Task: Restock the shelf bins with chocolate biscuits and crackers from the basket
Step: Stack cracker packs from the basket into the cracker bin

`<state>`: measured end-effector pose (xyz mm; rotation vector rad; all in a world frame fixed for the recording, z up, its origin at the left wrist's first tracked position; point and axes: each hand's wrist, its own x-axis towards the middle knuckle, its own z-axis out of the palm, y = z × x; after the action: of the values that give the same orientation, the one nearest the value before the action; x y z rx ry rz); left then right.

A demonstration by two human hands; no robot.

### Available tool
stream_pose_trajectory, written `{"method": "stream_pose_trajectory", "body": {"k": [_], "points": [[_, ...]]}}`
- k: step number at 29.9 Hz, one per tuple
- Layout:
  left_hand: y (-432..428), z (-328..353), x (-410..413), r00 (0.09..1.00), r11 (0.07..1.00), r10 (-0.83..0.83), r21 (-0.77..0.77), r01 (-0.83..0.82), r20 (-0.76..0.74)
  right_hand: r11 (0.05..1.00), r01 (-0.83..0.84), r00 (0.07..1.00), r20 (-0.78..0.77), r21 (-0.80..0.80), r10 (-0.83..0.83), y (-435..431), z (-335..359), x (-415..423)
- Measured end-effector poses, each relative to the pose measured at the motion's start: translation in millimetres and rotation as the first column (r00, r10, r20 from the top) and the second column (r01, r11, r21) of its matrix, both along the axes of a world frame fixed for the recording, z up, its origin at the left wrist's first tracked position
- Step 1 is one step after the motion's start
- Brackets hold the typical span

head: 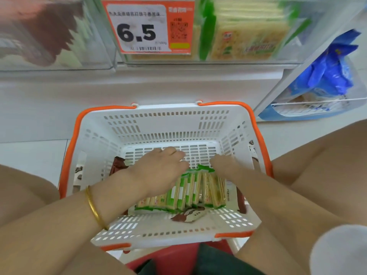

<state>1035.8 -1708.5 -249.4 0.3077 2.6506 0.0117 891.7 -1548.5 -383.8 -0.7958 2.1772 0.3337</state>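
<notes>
A plain gold bangle (95, 208) circles the left wrist, just behind the left hand (158, 171). Both forearms and knees are bare. A blurred white sleeve (339, 253) shows on the right upper arm; dark green clothing (214, 261) covers the lap.

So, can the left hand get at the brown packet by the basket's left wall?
Probably yes: the brown packet lies just beside the left hand in the open basket, with nothing on top of it.
</notes>
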Motion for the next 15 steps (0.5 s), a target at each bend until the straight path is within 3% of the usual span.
{"method": "stream_pose_trajectory", "body": {"k": [5,12,15], "points": [[-3,4,-1,0.999,0.999,0.038,-0.010,-0.038,0.008,0.985,0.157,0.988,0.015,-0.079,-0.156,-5,-10,4],[-4,7,-3,0.999,0.999,0.049,-0.020,-0.049,0.011,0.989,0.104,0.994,-0.009,-0.106,-0.105,-4,6,-15],[-5,7,-4,0.998,0.998,0.068,-0.010,-0.068,0.016,0.956,0.179,0.984,0.041,-0.233,-0.174,-14,26,-16]]}}
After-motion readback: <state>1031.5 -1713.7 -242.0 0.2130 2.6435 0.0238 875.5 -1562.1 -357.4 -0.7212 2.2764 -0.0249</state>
